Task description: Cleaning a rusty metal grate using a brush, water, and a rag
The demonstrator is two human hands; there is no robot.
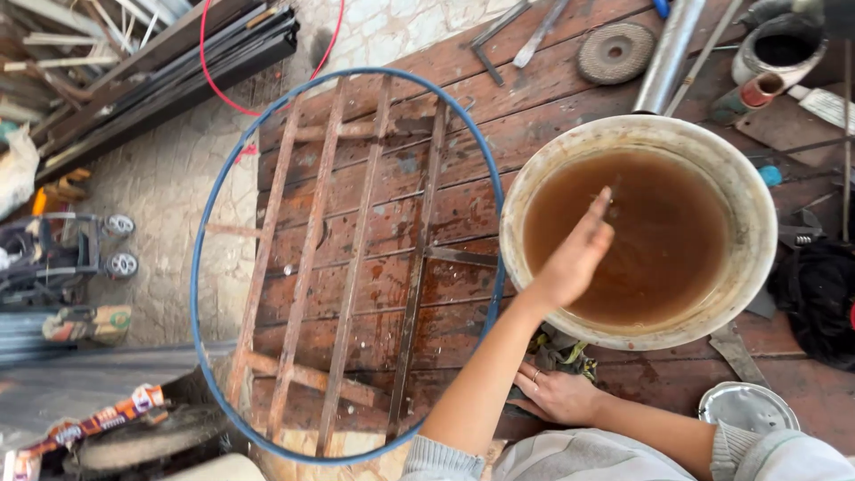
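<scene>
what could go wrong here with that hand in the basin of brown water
The basin is nearly full of murky brown water, so stirring with the left hand could slop it onto the wooden table. The water hides anything sharp at the bottom. The right hand rests on the wet boards beside a rusty frame, which might scratch it.

The left hand (574,258) is stretched forward on a bare, nearly straight forearm — fingers extended and held together, tips pointed away from the body. The right hand (559,394) is laid flat, palm down, close to the torso — its fingers are spread, its arm sleeved in grey.
</scene>
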